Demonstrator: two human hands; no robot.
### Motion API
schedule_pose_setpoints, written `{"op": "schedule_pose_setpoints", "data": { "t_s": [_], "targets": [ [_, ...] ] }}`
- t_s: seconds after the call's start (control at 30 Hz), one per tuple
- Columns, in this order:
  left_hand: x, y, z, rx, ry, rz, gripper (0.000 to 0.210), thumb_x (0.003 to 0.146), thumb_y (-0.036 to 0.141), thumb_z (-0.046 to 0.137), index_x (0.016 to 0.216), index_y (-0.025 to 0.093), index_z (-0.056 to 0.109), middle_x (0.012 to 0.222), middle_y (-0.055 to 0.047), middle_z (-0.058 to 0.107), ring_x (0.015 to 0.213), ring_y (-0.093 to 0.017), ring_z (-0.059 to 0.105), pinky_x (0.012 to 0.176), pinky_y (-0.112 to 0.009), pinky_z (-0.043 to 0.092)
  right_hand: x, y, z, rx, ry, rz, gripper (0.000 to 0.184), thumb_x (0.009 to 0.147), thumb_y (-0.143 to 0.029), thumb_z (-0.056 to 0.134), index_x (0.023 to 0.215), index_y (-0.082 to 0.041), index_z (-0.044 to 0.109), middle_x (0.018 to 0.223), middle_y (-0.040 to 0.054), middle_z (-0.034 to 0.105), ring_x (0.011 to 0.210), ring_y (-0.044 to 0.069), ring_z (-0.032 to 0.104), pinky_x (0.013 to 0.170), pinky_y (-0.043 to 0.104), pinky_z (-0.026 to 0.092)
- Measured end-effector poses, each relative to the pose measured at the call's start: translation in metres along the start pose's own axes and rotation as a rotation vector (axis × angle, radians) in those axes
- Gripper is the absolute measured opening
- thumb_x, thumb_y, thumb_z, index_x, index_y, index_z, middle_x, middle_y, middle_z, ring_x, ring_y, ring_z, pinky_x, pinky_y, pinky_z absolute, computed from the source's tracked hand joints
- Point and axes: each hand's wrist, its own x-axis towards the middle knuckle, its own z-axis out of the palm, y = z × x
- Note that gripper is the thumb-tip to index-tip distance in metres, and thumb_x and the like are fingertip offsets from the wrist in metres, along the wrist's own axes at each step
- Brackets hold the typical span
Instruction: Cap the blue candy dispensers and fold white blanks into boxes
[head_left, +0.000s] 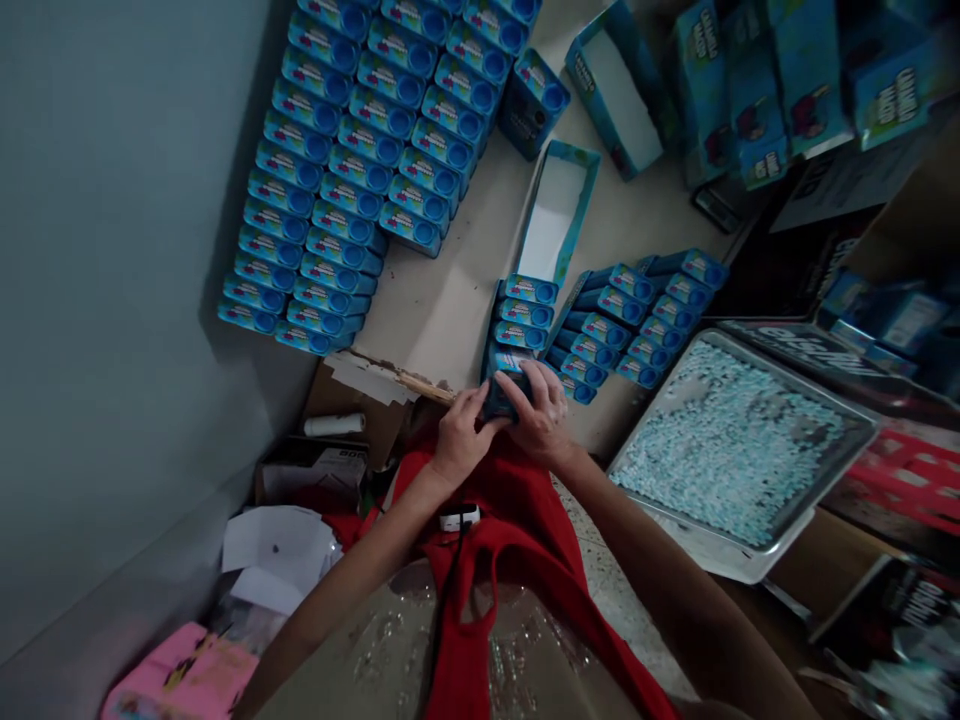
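Note:
At the table's front edge, my left hand point(461, 437) and my right hand point(540, 412) are closed from either side on a small blue candy box point(507, 366). It sits at the near end of a long blue display tray point(577, 215) with a white inside. Several matching candy boxes point(525, 313) stand in a row in that tray, just beyond my fingers. To the right are two more rows of blue candy boxes point(600, 328), close to my right hand. My fingers cover part of the held box.
Stacked blue candy boxes point(337, 180) fill the table's left side. Another display tray point(622, 95) lies at the back, near upright printed cartons point(810, 80). On the right, a metal tray point(742, 440) holds many small pale-blue pieces. Papers point(277, 550) lie at lower left.

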Motion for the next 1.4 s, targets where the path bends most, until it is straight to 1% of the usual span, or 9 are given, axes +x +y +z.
{"op": "schedule_pose_setpoints", "data": {
  "t_s": [0.17, 0.37, 0.5, 0.57, 0.77, 0.9, 1.13, 1.3, 1.4],
  "targets": [
    [0.021, 0.005, 0.012, 0.112, 0.092, -0.007, 0.054, 0.1, 0.041, 0.065, 0.148, 0.02, 0.057, 0.127, -0.016, 0.071, 0.121, -0.031, 0.065, 0.11, -0.051, 0.051, 0.022, 0.007, -0.008, -0.01, -0.156, -0.067, 0.074, 0.094, -0.043, 0.067, 0.162, -0.023, 0.045, 0.169, 0.0182, 0.038, 0.16, 0.04, 0.028, 0.126, 0.067, 0.03],
    [0.035, -0.025, 0.027, -0.066, 0.067, -0.185, 0.064, 0.096, 0.046, 0.07, 0.151, 0.017, 0.051, 0.143, -0.02, 0.063, 0.134, -0.031, 0.062, 0.112, -0.049, 0.052, 0.034, 0.007, -0.02, -0.002, -0.251, -0.14, 0.065, 0.092, -0.04, 0.07, 0.153, -0.022, 0.056, 0.167, 0.0192, 0.043, 0.155, 0.042, 0.037, 0.121, 0.071, 0.035],
    [0.04, -0.029, -0.003, -0.077, 0.155, -0.159, 0.065, 0.098, 0.057, 0.064, 0.147, 0.016, 0.054, 0.131, -0.019, 0.069, 0.124, -0.03, 0.067, 0.106, -0.047, 0.055, 0.101, 0.023, -0.047, 0.183, -0.144, -0.136, 0.029, 0.101, -0.036, 0.059, 0.121, -0.023, 0.076, 0.143, 0.0149, 0.067, 0.143, 0.033, 0.054, 0.117, 0.055, 0.047],
    [0.061, -0.021, -0.024, 0.029, 0.255, -0.062, 0.061, 0.099, 0.057, 0.061, 0.144, 0.016, 0.057, 0.133, -0.02, 0.069, 0.128, -0.032, 0.065, 0.11, -0.049, 0.052, 0.159, 0.024, -0.041, 0.23, -0.03, -0.024, 0.037, 0.107, -0.037, 0.048, 0.13, -0.019, 0.071, 0.137, 0.0167, 0.068, 0.134, 0.028, 0.06, 0.114, 0.049, 0.05],
    [0.158, -0.016, -0.092, 0.253, 0.566, 0.06, 0.045, 0.108, 0.027, 0.04, 0.147, 0.013, 0.056, 0.145, -0.02, 0.061, 0.142, -0.027, 0.055, 0.122, -0.046, 0.042, 0.29, -0.025, 0.029, 0.142, -0.003, -0.052, 0.071, 0.107, -0.057, 0.04, 0.162, -0.012, 0.039, 0.171, 0.0229, 0.033, 0.162, 0.035, 0.023, 0.129, 0.064, 0.02],
    [0.149, -0.033, -0.112, 0.259, 0.576, -0.015, 0.038, 0.103, 0.027, 0.053, 0.138, 0.015, 0.064, 0.13, -0.017, 0.067, 0.127, -0.026, 0.063, 0.113, -0.043, 0.05, 0.294, -0.047, 0.05, 0.084, -0.01, -0.051, 0.082, 0.104, -0.06, 0.048, 0.164, -0.007, 0.034, 0.171, 0.0282, 0.028, 0.163, 0.04, 0.018, 0.128, 0.07, 0.015],
    [0.04, -0.026, -0.043, 0.184, 0.288, -0.047, 0.034, 0.097, 0.014, 0.06, 0.129, 0.019, 0.069, 0.124, -0.014, 0.069, 0.119, -0.028, 0.065, 0.106, -0.046, 0.055, 0.287, -0.063, 0.048, 0.0, -0.02, 0.061, 0.084, 0.093, -0.042, 0.069, 0.165, -0.014, 0.036, 0.163, 0.0254, 0.037, 0.154, 0.043, 0.03, 0.126, 0.068, 0.021],
    [0.038, -0.029, -0.014, 0.092, 0.263, -0.046, 0.032, 0.104, 0.032, 0.054, 0.13, 0.019, 0.068, 0.123, -0.014, 0.069, 0.119, -0.029, 0.065, 0.105, -0.046, 0.056, 0.314, -0.07, 0.043, -0.054, -0.101, 0.147, 0.102, 0.083, -0.033, 0.074, 0.17, -0.016, 0.024, 0.155, 0.0243, 0.041, 0.14, 0.041, 0.04, 0.12, 0.062, 0.027],
    [0.052, -0.03, -0.007, 0.059, 0.274, 0.013, 0.053, 0.102, 0.049, 0.058, 0.144, 0.016, 0.058, 0.138, -0.019, 0.065, 0.132, -0.033, 0.059, 0.113, -0.05, 0.051, 0.313, -0.065, 0.027, -0.023, -0.164, 0.128, 0.105, 0.079, -0.033, 0.074, 0.17, -0.02, 0.023, 0.147, 0.0213, 0.046, 0.134, 0.039, 0.042, 0.117, 0.059, 0.03]
  ]
}}
